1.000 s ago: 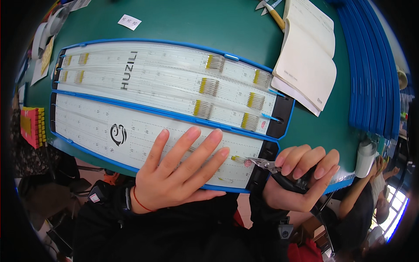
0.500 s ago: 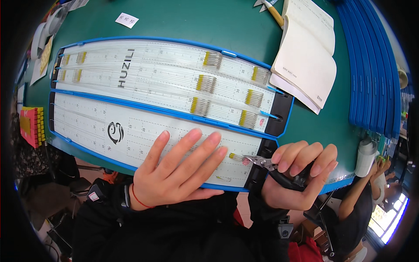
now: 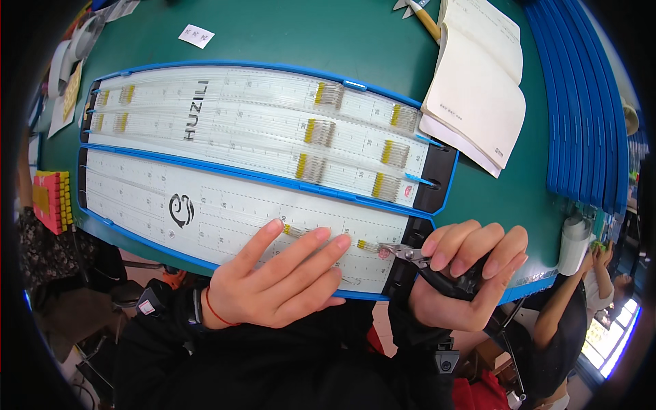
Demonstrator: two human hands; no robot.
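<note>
Hands apart; 12 = away from wearer. R hand (image 3: 471,270) wrapped tight round black-handled pliers (image 3: 410,253), nose aimed ~9, prob. kept low so tip gets in nearly flat. Tip is at a small yellow-ended bundle (image 3: 364,244); unclear if jaws bite anything. L hand (image 3: 277,283) at ~9 from R, fingers spread, palm down over lower panel (image 3: 225,222), nothing visible in grasp; prob. spread to steady panel & keep thin lines put. Index tip just beside second bundle (image 3: 289,229). Both panels belong to the blue-rimmed case (image 3: 301,184), lying unfolded right under/ahead of hands, presumably for full access. Upper panel (image 3: 263,130) at ~11: lines strung lengthwise, hook-like bundles (image 3: 329,94) in neat rows, likely to avoid tangles. Notebook (image 3: 475,116) at 1, against case's corner, maybe handy for ref. Yellow-handled tool (image 3: 429,24) at 12, by notebook. Blue stack (image 3: 581,116) at 2, looks parked aside to save space. Whitish cylinder (image 3: 575,242) ~3, another person's arm (image 3: 564,304) nearby. Paper slip (image 3: 197,36) at 11 on green table (image 3: 287,37). Pink/yellow block (image 3: 49,198) between 9 & 10, past case end.
</note>
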